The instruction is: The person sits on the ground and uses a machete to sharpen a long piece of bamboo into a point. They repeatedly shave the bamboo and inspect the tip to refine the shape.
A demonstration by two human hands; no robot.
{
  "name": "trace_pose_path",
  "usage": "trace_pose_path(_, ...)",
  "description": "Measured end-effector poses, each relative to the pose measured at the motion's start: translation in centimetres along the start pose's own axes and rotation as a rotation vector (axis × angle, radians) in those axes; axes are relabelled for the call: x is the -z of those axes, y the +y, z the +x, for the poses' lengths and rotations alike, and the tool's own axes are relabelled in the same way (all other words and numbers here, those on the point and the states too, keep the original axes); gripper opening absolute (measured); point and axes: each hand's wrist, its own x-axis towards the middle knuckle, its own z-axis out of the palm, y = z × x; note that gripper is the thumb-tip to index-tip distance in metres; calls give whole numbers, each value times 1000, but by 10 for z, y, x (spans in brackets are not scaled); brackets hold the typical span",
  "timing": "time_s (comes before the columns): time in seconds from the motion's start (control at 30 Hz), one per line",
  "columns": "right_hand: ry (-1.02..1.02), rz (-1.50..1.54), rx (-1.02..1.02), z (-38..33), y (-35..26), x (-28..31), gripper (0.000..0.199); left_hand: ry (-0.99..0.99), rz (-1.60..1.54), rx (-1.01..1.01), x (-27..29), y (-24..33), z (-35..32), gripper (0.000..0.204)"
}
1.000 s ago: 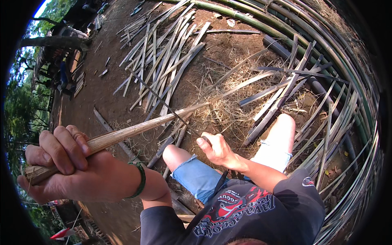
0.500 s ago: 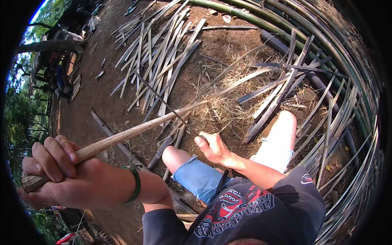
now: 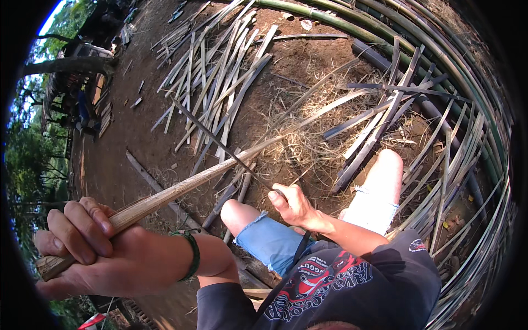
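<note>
Left hand [image 3: 113, 256]: fingers clamped round one pale strip [image 3: 192, 180]. Right hand [image 3: 297, 208]: fingers closed on one long dark knife [image 3: 203, 127], blade crossing the strip. Beyond: curly shavings [image 3: 308, 148].

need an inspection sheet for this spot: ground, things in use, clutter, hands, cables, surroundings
ground: brown earth, uneven light and shade
things in use: long pale strip; dark thin blade crossing it in view, contact uncertain
clutter: loose pile of split strips; curly shavings
hands: left hand grips the long pale strip's near end; right hand holds the blade's near end
cables: nothing seen
surroundings: green poles ahead and right; foliage left
</note>
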Motion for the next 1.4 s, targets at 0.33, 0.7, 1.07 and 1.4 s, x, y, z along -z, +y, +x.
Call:
trace_pose_path(0.33,3,-92,-88,-3,31,7,52,28,59,-6,-1,0,-2,60)
trace_pose_path(0.7,-25,-97,-128,1,60,6,54,1,48,5,2,1,1,62)
trace_pose_path(1.07,-37,-269,-325,42,128,26,60,21,178,-43,11,-16,20,60)
trace_pose_path(1.4,-72,-354,-470,37,178,43,70,-111,9,56,26,-17,23,60)
